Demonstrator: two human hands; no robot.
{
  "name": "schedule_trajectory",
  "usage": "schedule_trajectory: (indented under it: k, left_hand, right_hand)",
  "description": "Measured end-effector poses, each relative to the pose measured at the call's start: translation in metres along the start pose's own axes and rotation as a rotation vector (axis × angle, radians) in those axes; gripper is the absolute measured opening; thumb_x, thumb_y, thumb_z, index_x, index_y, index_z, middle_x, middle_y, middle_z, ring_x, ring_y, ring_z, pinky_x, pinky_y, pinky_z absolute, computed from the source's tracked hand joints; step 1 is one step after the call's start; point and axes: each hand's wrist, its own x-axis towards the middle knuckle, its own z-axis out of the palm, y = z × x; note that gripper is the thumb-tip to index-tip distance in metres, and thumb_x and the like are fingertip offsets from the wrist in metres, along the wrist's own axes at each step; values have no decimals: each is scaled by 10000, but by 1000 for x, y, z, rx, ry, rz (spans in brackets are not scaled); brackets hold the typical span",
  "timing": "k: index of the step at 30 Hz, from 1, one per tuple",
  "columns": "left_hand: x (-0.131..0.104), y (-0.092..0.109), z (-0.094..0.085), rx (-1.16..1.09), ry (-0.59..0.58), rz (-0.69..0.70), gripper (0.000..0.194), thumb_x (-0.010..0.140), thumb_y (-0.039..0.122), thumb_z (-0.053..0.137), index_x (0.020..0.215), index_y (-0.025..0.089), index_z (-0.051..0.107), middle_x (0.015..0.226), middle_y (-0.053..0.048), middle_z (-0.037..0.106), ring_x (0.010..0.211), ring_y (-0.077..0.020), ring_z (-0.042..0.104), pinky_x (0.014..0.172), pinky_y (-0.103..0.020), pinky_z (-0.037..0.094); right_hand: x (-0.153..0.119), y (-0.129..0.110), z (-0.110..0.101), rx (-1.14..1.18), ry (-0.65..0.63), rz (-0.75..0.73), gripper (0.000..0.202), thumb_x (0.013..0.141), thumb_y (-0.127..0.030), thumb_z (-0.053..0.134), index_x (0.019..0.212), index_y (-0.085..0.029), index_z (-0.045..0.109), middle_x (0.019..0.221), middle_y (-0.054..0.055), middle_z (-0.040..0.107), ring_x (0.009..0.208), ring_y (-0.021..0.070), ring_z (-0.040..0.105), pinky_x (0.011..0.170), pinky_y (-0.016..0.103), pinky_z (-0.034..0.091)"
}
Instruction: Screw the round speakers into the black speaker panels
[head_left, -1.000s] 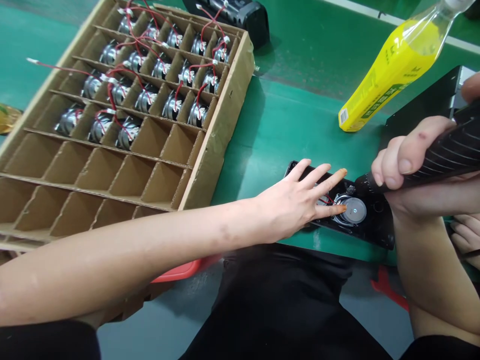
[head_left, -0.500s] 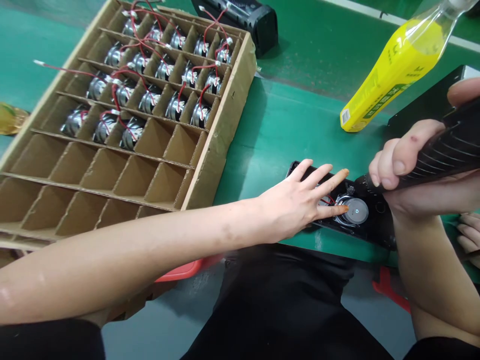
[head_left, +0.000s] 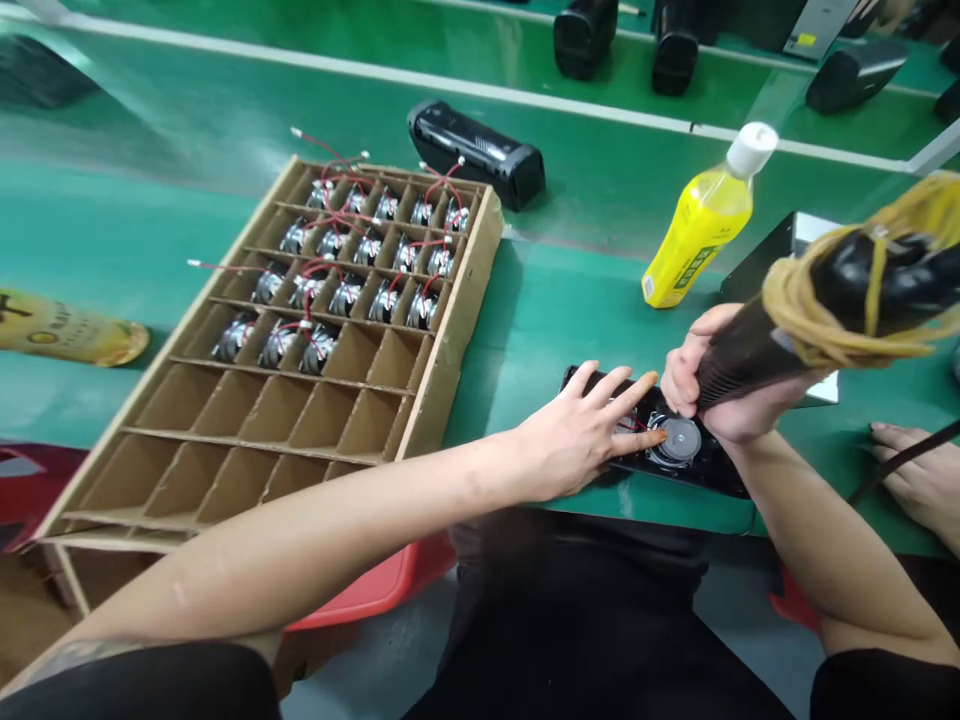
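A black housing (head_left: 724,470) lies on the green table, with a round grey speaker (head_left: 681,440) and thin red wires in it. My left hand (head_left: 581,430) rests on the housing, fingers spread, one fingertip at the speaker's edge. Wrapped in my right hand (head_left: 712,385) is a black cylindrical power tool (head_left: 750,355), bound with yellow bands at its top. It leans over the housing beside the speaker; its tip is hidden behind my fingers.
A divided cardboard box (head_left: 457,330) holds several speakers with red wires. Behind it lies a black device (head_left: 476,145). A yellow bottle (head_left: 697,235) stands beyond my hands; another bottle (head_left: 67,325) lies far left. Another person's hand (head_left: 919,480) is at right.
The view has drawn back and shows more of the table. The tool now stands more upright in my right hand. My left hand keeps its spread pose on the housing.
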Motion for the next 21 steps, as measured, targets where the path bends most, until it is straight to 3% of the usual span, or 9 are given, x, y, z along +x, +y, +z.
schedule_trajectory:
  k: [4,7,9,12,14,16,19,21]
  left_hand:
    - [1,0,0,-21,-24,1,747,943,363,718,1623,369,410,1672,-212,356,1519,-471,340,1163,-682,311]
    - [3,2,-1,-50,-48,-7,747,937,354,721,1620,366,419,1666,-215,361,1523,-480,340,1165,-700,312]
    - [2,1,-3,-99,-75,11,779,910,407,757,1616,348,432,1669,-221,354,1541,-493,311,1175,-721,299]
    - [-1,-13,-15,-262,-74,75,833,852,555,811,1585,323,491,1687,-190,353,1574,-454,285,1228,-670,289]
    - [0,-35,-29,-404,-37,57,751,861,543,820,1536,351,550,1683,-111,409,1564,-348,369,1238,-518,367]
    - [9,-68,-44,-469,26,-66,571,953,439,752,1493,353,590,1634,-58,499,1500,-245,486,1188,-391,446]
    - [43,-128,-66,-377,143,-370,407,1063,316,586,1463,241,600,1561,-106,564,1445,-244,538,1205,-447,439]
    - [73,-165,-76,-286,193,-597,451,1030,352,658,1446,195,581,1555,-133,532,1412,-316,539,1172,-578,455]
  right_hand:
    - [-5,20,-13,53,-93,-14,852,648,-936,691,989,-168,548,656,-36,481,398,66,401,351,203,338]
    - [-13,34,-21,93,-174,-69,789,854,-848,596,1108,-101,573,737,-4,528,520,20,441,460,142,409]
    - [-18,42,-24,121,-226,-120,673,994,-708,517,1199,-70,579,806,22,555,605,12,461,536,123,443]
    - [-20,49,-26,148,-282,-165,576,1046,-601,495,1242,-66,579,837,29,555,660,22,485,586,129,470]
    - [-20,51,-27,156,-278,-182,575,1044,-594,503,1264,-66,569,873,39,567,675,20,491,582,119,464]
    - [-20,49,-31,167,-246,-189,593,1047,-614,479,1320,-92,543,872,36,566,656,22,498,554,116,447]
    - [-24,38,-42,208,-168,-217,671,1021,-743,380,1388,-196,509,801,6,531,584,50,498,513,166,455]
    - [-26,29,-50,234,-109,-223,698,1009,-767,378,1356,-182,533,792,7,526,598,54,495,541,183,481]
